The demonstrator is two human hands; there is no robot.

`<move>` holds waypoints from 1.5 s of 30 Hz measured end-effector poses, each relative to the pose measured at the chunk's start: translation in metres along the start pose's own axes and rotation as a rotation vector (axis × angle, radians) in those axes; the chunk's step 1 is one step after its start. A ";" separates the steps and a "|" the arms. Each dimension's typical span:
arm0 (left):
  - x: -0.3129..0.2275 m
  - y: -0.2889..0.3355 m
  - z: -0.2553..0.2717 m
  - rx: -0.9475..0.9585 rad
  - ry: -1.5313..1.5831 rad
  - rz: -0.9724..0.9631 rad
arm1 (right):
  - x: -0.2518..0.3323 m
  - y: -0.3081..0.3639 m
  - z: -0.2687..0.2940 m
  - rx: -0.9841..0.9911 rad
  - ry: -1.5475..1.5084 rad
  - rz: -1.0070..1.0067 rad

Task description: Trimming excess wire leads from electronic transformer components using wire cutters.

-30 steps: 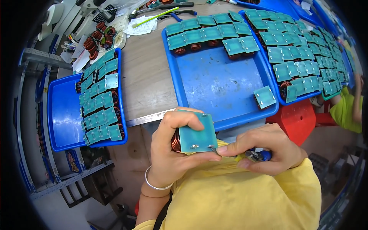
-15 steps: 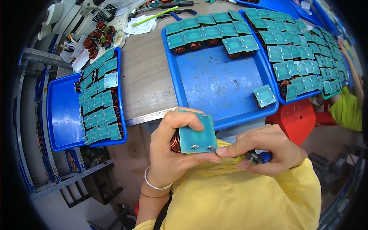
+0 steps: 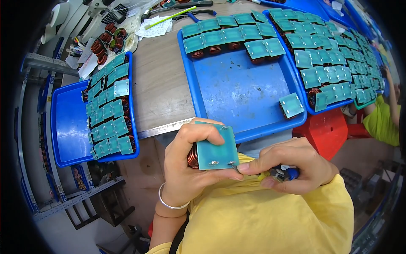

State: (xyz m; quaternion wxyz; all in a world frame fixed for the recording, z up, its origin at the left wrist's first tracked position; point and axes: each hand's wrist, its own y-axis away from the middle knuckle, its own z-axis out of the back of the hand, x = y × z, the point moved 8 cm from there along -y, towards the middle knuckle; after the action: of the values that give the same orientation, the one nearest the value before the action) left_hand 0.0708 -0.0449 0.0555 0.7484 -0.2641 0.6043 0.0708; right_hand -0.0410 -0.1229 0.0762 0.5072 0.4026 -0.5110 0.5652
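Observation:
My left hand (image 3: 186,148) grips a green square circuit board (image 3: 216,148), with fingers over its top edge and thumb below. A copper-wound coil (image 3: 193,157) sits behind the board, partly covered by my fingers. Shiny solder joints show near the board's corners. My right hand (image 3: 292,163) is closed round a thin-tipped hand tool (image 3: 279,173) with yellow and blue parts; its exact kind is hard to make out. The metal tip meets the lower right solder joint, or lies very close to it.
Before me lies a blue tray (image 3: 190,84) partly filled with coil boards. Another blue tray (image 3: 69,122) stands left, and fuller trays lie right. Pliers (image 3: 198,16) and loose coils (image 3: 101,46) are on the table. A red stool (image 3: 323,133) and a co-worker's sleeve (image 3: 382,120) appear right.
My hands, the board and the tool keep nearly the same position. At the far right, the co-worker's arm has shifted a little.

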 end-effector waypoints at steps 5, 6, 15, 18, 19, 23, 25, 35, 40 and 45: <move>-0.003 -0.001 0.001 0.002 -0.026 -0.033 | -0.004 0.001 0.001 -0.023 -0.042 -0.063; -0.007 -0.001 0.001 0.003 -0.073 -0.064 | -0.003 0.001 0.001 -0.023 -0.043 -0.063; -0.016 -0.001 -0.001 -0.009 -0.325 -0.206 | -0.020 0.003 0.001 -0.080 -0.034 -0.213; -0.016 -0.001 -0.002 -0.012 -0.391 -0.231 | -0.022 0.001 0.002 -0.107 -0.028 -0.211; -0.016 0.000 0.000 -0.023 -0.400 -0.236 | -0.021 0.000 0.003 -0.116 0.011 -0.218; -0.013 0.008 0.001 -0.100 -0.470 -0.142 | -0.009 -0.004 0.001 -0.187 0.139 -0.029; 0.006 0.014 0.008 -0.166 -0.124 0.051 | -0.003 -0.005 0.000 -0.184 0.188 0.019; 0.015 0.016 0.002 -0.085 0.261 0.227 | -0.001 0.011 0.001 -0.150 -0.071 -0.023; 0.023 0.019 -0.005 -0.035 0.454 0.389 | -0.008 0.014 -0.011 0.033 -0.126 -0.215; 0.023 0.022 -0.008 -0.019 0.473 0.386 | -0.007 0.017 -0.019 0.124 -0.119 -0.259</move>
State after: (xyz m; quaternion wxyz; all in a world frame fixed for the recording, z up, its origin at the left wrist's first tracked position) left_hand 0.0603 -0.0353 0.0262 0.5570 -0.1606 0.8002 0.1537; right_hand -0.0548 -0.1043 0.0632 0.5191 0.5283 -0.4481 0.5007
